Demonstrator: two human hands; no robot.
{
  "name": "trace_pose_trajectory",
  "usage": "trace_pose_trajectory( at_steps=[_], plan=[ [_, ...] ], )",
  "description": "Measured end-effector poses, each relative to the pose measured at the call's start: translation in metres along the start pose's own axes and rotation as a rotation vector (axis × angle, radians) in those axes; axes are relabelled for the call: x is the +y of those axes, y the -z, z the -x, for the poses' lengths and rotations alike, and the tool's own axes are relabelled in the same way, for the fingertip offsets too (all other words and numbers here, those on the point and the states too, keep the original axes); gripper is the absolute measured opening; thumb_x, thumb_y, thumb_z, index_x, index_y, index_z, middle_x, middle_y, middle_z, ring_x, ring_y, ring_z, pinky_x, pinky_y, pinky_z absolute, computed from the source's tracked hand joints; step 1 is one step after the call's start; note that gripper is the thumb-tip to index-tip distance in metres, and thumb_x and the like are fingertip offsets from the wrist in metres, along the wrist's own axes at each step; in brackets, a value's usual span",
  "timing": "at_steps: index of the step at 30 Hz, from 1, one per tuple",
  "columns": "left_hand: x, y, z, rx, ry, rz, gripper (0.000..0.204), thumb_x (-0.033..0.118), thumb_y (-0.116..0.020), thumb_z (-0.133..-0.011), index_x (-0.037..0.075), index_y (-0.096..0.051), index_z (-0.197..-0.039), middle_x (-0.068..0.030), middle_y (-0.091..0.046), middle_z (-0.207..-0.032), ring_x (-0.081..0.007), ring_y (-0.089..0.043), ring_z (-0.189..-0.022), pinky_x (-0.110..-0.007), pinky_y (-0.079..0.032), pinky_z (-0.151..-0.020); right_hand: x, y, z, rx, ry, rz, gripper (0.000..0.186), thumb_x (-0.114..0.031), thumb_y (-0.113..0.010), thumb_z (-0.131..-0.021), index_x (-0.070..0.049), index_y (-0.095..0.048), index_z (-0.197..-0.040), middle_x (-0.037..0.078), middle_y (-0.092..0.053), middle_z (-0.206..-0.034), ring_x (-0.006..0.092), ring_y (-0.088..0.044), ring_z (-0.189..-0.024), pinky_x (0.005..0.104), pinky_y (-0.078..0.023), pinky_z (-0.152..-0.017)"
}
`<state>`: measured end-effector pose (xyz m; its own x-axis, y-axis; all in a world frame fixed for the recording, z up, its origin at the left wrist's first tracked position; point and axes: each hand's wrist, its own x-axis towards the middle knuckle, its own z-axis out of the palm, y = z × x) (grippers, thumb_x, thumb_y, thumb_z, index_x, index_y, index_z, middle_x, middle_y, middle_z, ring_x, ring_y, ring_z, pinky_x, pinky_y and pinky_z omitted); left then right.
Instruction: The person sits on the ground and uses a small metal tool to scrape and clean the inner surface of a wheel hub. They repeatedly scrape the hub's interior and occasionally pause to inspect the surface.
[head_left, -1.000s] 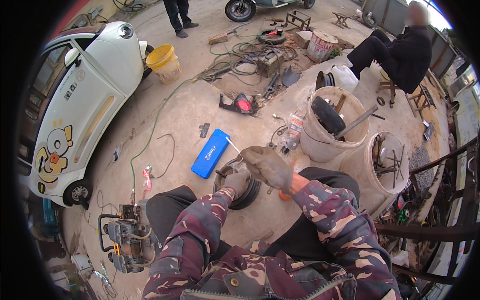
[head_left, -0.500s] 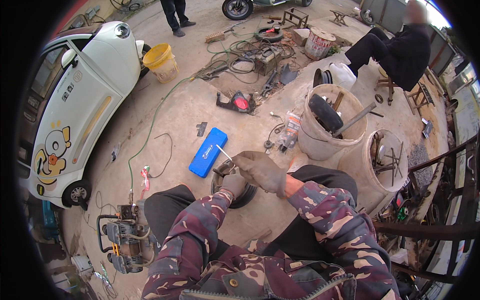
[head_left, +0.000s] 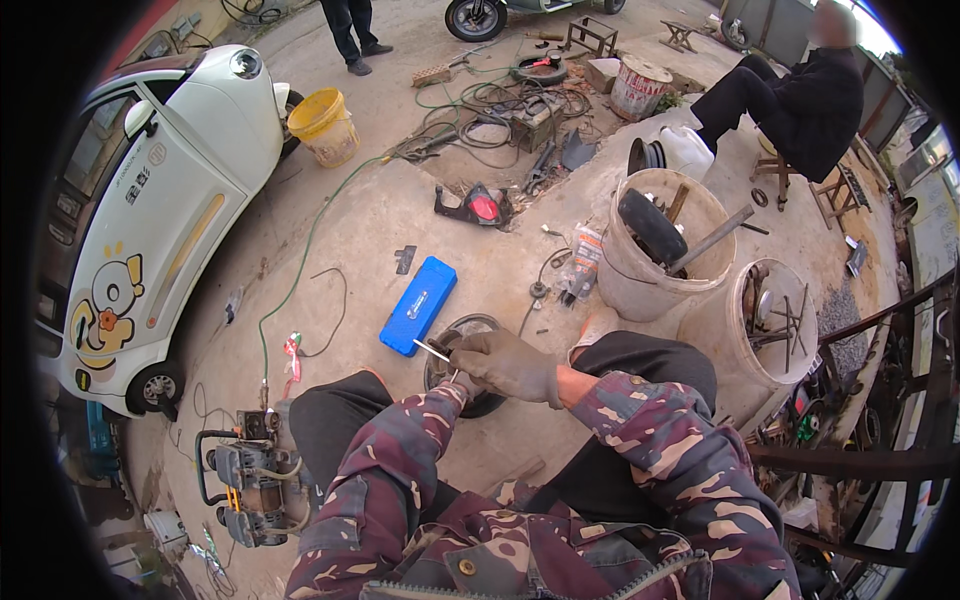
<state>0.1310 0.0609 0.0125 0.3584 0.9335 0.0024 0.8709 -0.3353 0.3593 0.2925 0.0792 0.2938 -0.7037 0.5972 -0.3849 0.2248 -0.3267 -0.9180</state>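
My right hand, in a grey-brown glove, is closed on a thin white rod that points up and to the left over a small black wheel rim between my knees. My gloved left hand is low on the rim's near side, partly under my right hand; its fingers are hidden. The rim's middle is mostly covered by both hands. A blue plastic case lies on the concrete just beyond the rim, beside a small dark flat piece.
A white vehicle and compressor are on the left. A yellow bucket, hoses and a red-black part lie ahead. Two buckets of metal stand right. A seated person and a standing person's legs are beyond.
My right hand has moved down and slightly left, bringing the white rod lower over the rim and covering more of my left hand.
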Motion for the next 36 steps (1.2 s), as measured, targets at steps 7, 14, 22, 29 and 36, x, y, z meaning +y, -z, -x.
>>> trace_pose_trajectory(
  at_steps=[7, 14, 22, 29, 36],
  plan=[
    [0.002, 0.008, 0.0, -0.031, 0.052, 0.049, 0.024, 0.025, -0.055, -0.096, 0.01, -0.072, -0.104, -0.0163, -0.074, -0.107, -0.0368, -0.072, -0.101, -0.049, -0.056, -0.083, 0.018, -0.012, -0.002, -0.186, 0.06, 0.197, 0.043, -0.037, -0.059, -0.097, 0.005, -0.072, -0.103, 0.009, -0.067, -0.088, 0.0159, -0.062, -0.08, 0.0326, -0.05, -0.072],
    [0.009, 0.021, -0.005, -0.033, 0.092, 0.091, 0.022, 0.021, -0.056, -0.095, 0.009, -0.072, -0.104, -0.0174, -0.074, -0.106, -0.038, -0.072, -0.098, -0.05, -0.056, -0.083, 0.021, -0.019, 0.0, -0.305, -0.025, 0.395, 0.057, -0.047, -0.058, -0.097, 0.007, -0.071, -0.11, 0.021, -0.073, -0.102, 0.0305, -0.067, -0.098, 0.04, -0.051, -0.087],
    [0.024, 0.043, -0.006, -0.15, 0.228, 0.088, 0.02, 0.021, -0.06, -0.093, 0.008, -0.072, -0.103, -0.0148, -0.073, -0.108, -0.0369, -0.071, -0.098, -0.048, -0.056, -0.085, -0.062, 0.08, 0.022, 0.219, 0.286, -0.543, 0.031, -0.03, -0.051, -0.109, -0.001, -0.061, -0.111, -0.007, -0.034, -0.061, 0.0034, -0.027, -0.046, 0.0234, -0.022, -0.041],
    [0.027, 0.042, -0.005, -0.101, 0.132, -0.015, 0.014, 0.015, -0.058, -0.093, 0.006, -0.067, -0.096, -0.0211, -0.073, -0.095, -0.0388, -0.073, -0.085, -0.05, -0.057, -0.071, -0.043, 0.063, 0.016, 0.121, 0.202, -0.536, 0.026, -0.026, -0.053, -0.107, -0.001, -0.062, -0.107, -0.005, -0.038, -0.062, 0.0055, -0.029, -0.048, 0.0251, -0.023, -0.042],
    [0.03, 0.044, -0.006, -0.107, 0.225, 0.018, 0.016, 0.02, -0.059, -0.094, 0.006, -0.066, -0.098, -0.0196, -0.073, -0.097, -0.0407, -0.072, -0.087, -0.051, -0.057, -0.075, -0.034, 0.047, 0.0, 0.141, 0.128, -0.404, 0.029, -0.029, -0.055, -0.106, -0.001, -0.063, -0.11, -0.007, -0.038, -0.061, 0.0048, -0.031, -0.048, 0.0256, -0.024, -0.042]
  ],
)
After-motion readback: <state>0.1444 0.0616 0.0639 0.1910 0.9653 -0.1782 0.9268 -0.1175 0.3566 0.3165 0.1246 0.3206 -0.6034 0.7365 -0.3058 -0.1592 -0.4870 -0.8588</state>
